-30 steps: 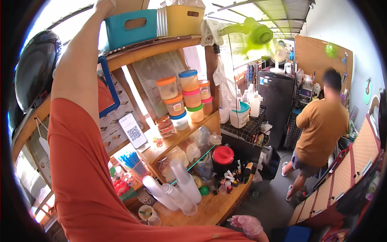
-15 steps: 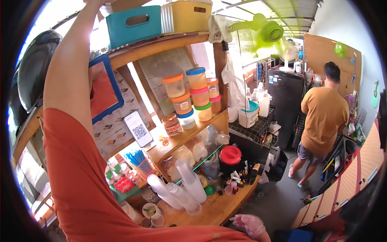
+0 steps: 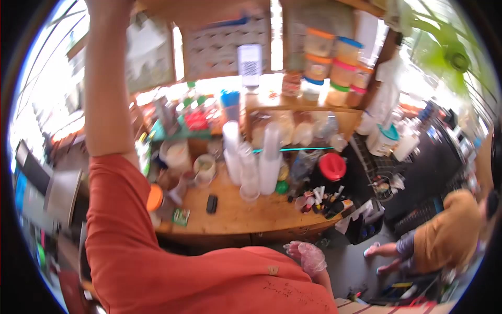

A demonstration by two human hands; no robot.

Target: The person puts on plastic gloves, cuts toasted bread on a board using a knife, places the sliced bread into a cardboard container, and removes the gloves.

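My left arm [image 3: 110, 89] reaches straight up on the left, and its hand lies beyond the top edge, out of sight. My right hand [image 3: 308, 257], in a clear plastic glove, hangs low in front of the wooden counter [image 3: 246, 214]. Its fingers are apart and nothing shows in them. On the counter are stacks of clear plastic cups [image 3: 269, 159], a small black object [image 3: 212, 204], a green packet [image 3: 181, 216] and a tub with an orange lid [image 3: 155, 198]. A red lid [image 3: 332, 166] tops a dark container behind several small bottles.
Stacked lidded tubs [image 3: 318, 52] and a card with a QR code [image 3: 250, 65] stand on the ledge. A green fan [image 3: 456, 62] is at upper right. A person in a brown shirt [image 3: 444, 227] bends beside the black fridge [image 3: 426, 172]. A bin [image 3: 366, 222] stands by the counter.
My view has swung left and down, showing more counter. The blue-framed board and storage bins have left view. The other person now leans over. My left arm stays raised.
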